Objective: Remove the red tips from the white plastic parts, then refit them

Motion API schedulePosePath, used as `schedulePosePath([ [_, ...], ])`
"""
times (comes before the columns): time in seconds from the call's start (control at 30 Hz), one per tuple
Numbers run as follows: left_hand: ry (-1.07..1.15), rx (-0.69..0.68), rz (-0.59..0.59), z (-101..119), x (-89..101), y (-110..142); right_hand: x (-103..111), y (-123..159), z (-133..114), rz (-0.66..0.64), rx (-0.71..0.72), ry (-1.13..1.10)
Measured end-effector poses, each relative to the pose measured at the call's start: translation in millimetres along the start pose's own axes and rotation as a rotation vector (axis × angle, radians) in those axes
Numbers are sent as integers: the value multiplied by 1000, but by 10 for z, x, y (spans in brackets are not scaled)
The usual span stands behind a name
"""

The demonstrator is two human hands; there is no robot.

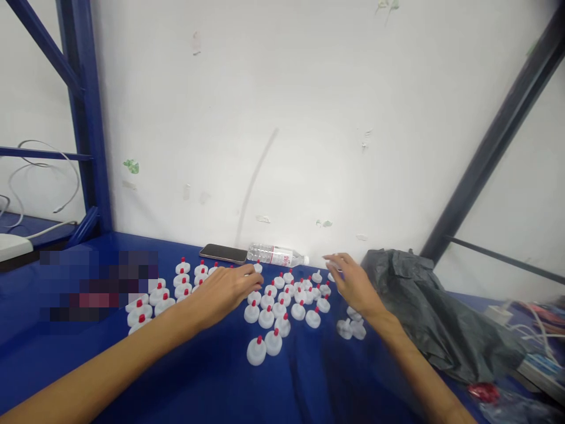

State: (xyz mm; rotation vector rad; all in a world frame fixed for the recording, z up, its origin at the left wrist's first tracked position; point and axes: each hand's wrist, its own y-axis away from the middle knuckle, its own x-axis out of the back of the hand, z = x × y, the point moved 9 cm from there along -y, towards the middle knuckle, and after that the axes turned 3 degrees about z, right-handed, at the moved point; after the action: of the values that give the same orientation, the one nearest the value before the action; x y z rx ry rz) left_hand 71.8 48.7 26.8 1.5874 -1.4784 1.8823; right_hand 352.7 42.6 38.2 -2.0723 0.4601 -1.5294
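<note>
Several white plastic caps with red tips (pixel 273 306) stand in rows on a blue table (pixel 212 383). My left hand (pixel 223 291) reaches over the middle of the rows, fingers bent and pinched near a cap at the back; what it grips is hidden. My right hand (pixel 353 282) hovers over the right end of the rows with fingers spread, holding nothing. A few plain white caps (pixel 351 327) lie under its wrist.
A phone (pixel 223 253) and a lying water bottle (pixel 276 255) rest against the white wall. A dark plastic bag (pixel 428 306) is heaped at the right. Cables and a power strip (pixel 529 330) lie far right. Blue shelf posts (pixel 83 118) rise at the left.
</note>
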Motion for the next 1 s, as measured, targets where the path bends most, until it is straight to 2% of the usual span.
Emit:
schedulePosePath([
  [0.1,11,-42,109,116,91,10,-44,155,-794,-44,316,-201],
  [0.13,23,-65,146,171,136,14,-41,228,-1002,-43,380,-252],
  [0.2,60,-117,211,291,229,29,-84,359,-1285,-82,423,-308],
  [0.27,93,-156,249,393,290,45,-122,446,-1412,-103,407,-326],
  [0.4,81,-181,269,492,304,70,-158,510,-1429,-98,396,-321],
  [0.7,109,-210,321,535,359,88,-143,494,-1437,-77,463,-288],
  [1.0,102,-132,298,441,311,76,-69,486,-1425,-18,404,-377],
])
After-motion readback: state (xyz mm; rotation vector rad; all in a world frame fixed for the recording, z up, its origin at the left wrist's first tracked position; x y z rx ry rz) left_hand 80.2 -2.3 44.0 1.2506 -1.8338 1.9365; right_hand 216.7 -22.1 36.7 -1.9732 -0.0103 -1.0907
